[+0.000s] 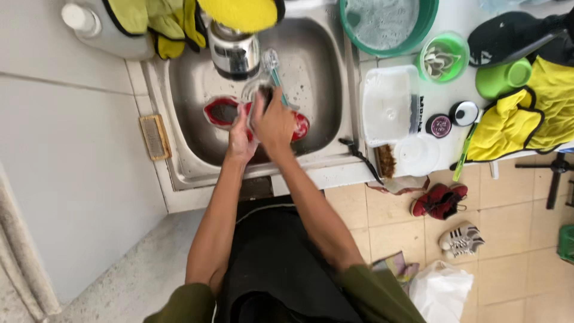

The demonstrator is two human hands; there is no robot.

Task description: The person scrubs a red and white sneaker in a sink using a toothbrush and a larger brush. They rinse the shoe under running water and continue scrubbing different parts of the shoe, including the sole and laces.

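Both hands over the steel sink [191, 84], working a clear glass.
Your left hand [240, 136] and right hand [274, 122] close together around the glass [258, 90], just below the faucet [234, 51]; red bowl [222, 111] at 9 o'clock of the hands.

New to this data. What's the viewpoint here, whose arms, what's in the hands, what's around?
There is one picture, from a camera worn on a person's head, looking straight down, so the arms are the wearer's own and there is no robot. Both hands work over a steel sink. The left hand and right hand together grip a clear glass item with a teal-handled brush against it; what the item is stays unclear. A red dish lies in the sink. On the counter to the right sit a clear plastic container and a green basin.
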